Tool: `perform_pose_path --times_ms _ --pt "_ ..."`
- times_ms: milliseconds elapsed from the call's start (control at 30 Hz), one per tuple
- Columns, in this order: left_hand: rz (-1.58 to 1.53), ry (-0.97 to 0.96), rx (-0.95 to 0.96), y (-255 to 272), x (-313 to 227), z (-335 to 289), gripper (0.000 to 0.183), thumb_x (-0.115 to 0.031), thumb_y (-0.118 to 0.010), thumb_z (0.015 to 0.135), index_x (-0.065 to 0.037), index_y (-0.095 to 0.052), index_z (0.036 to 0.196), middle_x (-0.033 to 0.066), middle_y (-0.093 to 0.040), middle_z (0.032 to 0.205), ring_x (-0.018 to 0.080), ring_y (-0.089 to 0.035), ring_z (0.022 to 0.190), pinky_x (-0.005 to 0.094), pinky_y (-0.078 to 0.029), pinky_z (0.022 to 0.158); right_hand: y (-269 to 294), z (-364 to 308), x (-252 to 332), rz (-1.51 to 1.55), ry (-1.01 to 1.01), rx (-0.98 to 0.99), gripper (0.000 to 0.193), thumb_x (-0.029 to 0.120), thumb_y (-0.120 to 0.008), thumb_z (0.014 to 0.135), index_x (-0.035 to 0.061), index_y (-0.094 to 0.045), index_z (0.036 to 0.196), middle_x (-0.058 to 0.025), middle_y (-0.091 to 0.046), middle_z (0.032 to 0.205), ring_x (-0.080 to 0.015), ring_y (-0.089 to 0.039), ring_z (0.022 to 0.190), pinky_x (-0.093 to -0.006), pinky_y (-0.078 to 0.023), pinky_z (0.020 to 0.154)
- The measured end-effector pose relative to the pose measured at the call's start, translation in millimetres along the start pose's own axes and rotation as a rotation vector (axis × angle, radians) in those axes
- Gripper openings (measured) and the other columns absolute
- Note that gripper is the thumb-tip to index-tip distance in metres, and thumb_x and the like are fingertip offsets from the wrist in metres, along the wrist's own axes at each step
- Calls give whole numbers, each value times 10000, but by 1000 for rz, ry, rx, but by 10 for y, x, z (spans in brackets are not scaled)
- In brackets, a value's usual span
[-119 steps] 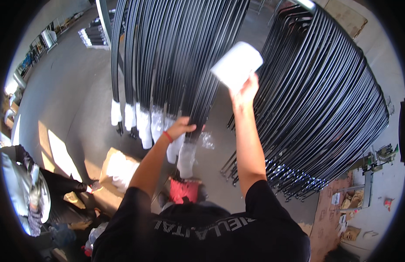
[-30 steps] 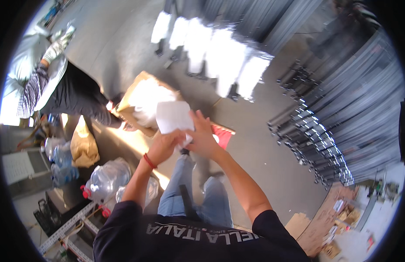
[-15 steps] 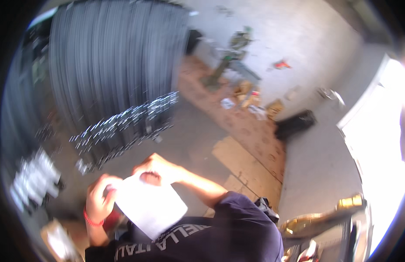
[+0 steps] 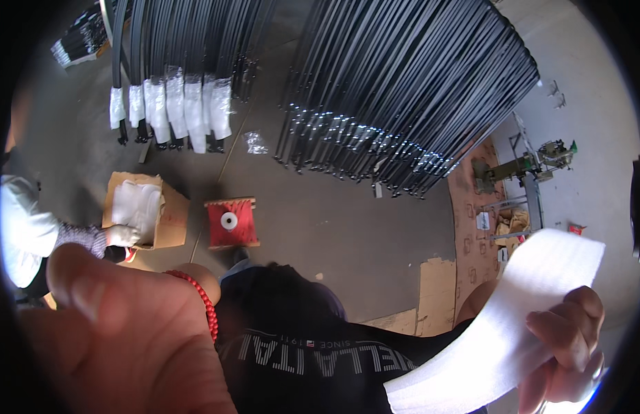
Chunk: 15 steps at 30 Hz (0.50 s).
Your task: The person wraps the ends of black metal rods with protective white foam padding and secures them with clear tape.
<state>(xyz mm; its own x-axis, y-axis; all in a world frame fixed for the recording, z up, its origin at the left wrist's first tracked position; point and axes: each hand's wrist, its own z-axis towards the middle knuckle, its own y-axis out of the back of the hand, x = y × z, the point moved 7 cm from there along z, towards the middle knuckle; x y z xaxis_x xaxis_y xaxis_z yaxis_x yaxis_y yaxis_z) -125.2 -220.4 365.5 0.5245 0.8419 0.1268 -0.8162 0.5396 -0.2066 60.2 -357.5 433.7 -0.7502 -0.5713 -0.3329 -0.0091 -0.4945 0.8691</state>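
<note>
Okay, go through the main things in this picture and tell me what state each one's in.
White foam-like sheet: curved, gripped by the right hand
Left hand: palm showing, fingers partly cut off
Brown cardboard box: open, white sheets inside
Red square stool: bearing a white roll
Black tubes at left: front lower ends wrapped in white
Black tubes at right: no white wraps
Clear plastic scrap: crumpled

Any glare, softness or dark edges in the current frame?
Head view: the white sheet in the right hand is partly washed out; head view again: the left hand, close to the lens, looks soft; same view: corners are black.
</note>
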Motion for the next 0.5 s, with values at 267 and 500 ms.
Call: perform_pose_path --times_ms 267,500 --pt "69 -24 53 380 -32 18 647 -488 -523 789 -45 -348 1227 215 -467 1038 300 -487 909 448 -418 774 -447 584 178 -43 270 -42 331 286 -564 805 -2 -559 966 -41 -584 617 -110 -487 442 -279 -409 464" --pt "175 7 76 728 -2 86 643 -506 -493 799 -44 -363 1227 228 -458 1063 296 -476 945 459 -401 802 -512 637 -144 -27 229 -284 313 280 -531 832 -19 -580 914 -61 -600 671 -116 -504 475 -281 -418 456"
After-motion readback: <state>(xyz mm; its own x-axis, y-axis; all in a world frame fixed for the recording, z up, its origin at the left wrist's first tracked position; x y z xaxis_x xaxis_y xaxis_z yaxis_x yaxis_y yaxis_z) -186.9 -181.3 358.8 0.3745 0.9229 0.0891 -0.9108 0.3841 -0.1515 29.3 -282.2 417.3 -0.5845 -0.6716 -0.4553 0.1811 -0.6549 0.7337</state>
